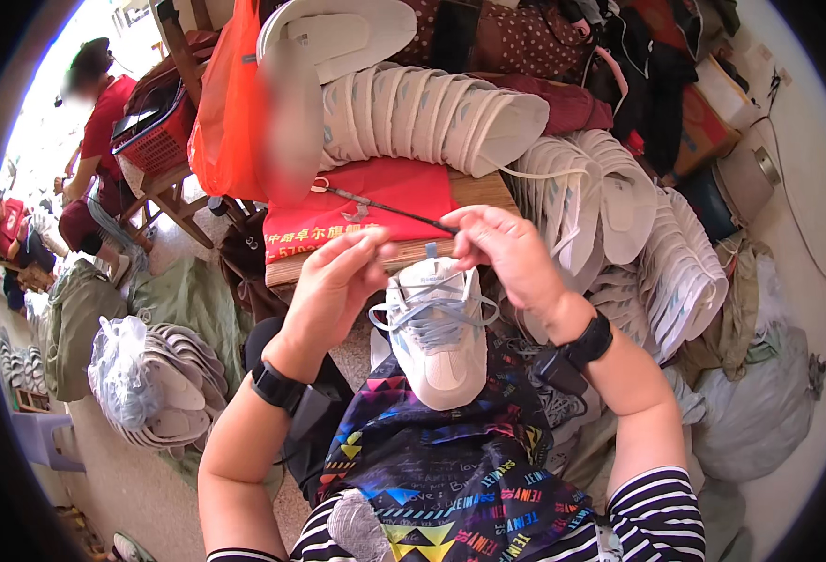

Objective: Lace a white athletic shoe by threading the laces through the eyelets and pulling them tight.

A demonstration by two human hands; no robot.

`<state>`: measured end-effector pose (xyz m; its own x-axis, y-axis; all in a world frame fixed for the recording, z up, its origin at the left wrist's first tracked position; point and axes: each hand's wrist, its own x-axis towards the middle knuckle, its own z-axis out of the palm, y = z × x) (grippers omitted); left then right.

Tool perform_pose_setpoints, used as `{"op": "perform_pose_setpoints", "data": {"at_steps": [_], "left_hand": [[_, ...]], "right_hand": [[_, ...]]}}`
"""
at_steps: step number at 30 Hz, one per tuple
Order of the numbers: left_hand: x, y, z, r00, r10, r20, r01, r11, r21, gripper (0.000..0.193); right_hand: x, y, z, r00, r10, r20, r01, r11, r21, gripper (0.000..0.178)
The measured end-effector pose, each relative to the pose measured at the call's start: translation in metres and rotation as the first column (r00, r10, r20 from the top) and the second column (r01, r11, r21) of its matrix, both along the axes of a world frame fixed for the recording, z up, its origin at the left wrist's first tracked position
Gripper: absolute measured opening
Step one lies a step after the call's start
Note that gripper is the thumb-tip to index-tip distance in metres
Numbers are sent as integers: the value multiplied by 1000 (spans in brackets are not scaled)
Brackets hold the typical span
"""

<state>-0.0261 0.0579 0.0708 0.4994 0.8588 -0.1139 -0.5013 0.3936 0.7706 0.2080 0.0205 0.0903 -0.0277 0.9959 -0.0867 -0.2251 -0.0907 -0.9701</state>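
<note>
We pinch pale blue laces (431,314) of white sneaker upper (436,342) with left hand (338,281); right hand (506,253), at 2 o'clock, grips thin black hook tool (385,208).

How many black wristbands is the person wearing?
2: one black wristband on the left wrist, below the left hand, and one on the right wrist, below the right hand. Both hands are above the white shoe.

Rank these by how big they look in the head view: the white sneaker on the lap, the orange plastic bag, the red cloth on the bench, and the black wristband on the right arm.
Largest to smallest:
1. Red cloth and orange plastic bag: too alike to rank, both partly hidden.
2. White sneaker, though it is closer to the camera.
3. Black wristband.
</note>
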Motion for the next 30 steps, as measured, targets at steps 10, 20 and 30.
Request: {"op": "perform_pose_setpoints", "data": {"at_steps": [10,20,30], "left_hand": [[-50,-7,-62,768,176,-615,56,939,339,20],[-14,-17,-59,865,62,-498,61,972,226,6],[-8,-25,-59,853,108,-511,-4,980,200,19]], "right_hand": [[69,-25,-50,735,43,677,-157,982,108,28],[34,-36,-27,761,269,590,-206,963,-173,8],[27,-35,-48,657,-82,749,-99,976,193,15]]}}
